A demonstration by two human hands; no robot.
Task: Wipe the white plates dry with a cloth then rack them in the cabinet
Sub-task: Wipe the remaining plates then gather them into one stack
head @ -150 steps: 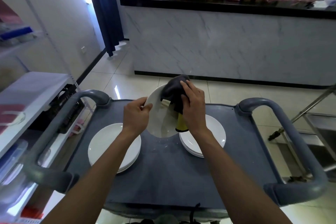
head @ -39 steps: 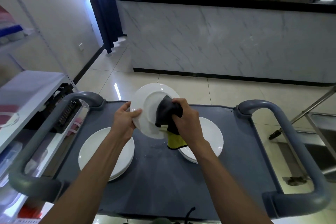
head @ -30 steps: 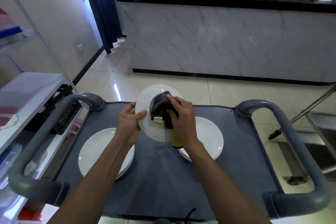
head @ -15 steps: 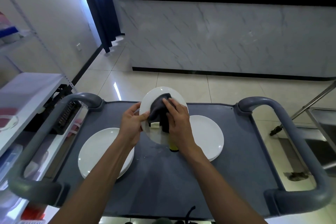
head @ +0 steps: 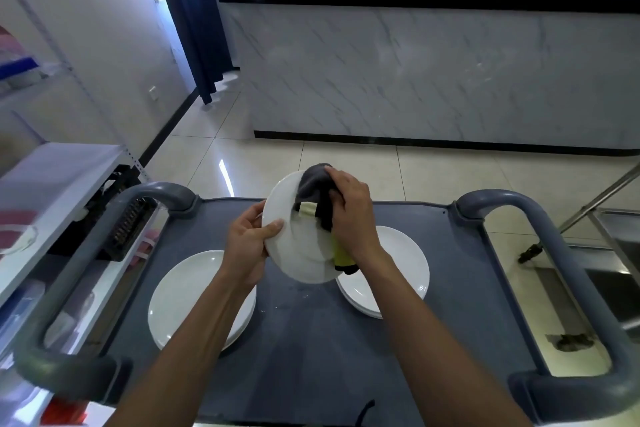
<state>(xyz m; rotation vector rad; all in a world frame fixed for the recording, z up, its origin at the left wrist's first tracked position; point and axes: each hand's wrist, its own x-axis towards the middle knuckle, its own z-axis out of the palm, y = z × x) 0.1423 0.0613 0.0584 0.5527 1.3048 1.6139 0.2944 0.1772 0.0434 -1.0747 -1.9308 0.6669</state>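
Currently grips tilted white plate (head: 298,250) rim with left hand (head: 247,246); right hand (head: 353,215) fingers clamp cloth (head: 317,189) against plate face.

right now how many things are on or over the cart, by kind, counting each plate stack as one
held white plate: 1
plate stacks on the cart: 2, left stack and right stack
cloth, grey and yellow: 1
hands: 2, left hand and right hand
total: 6
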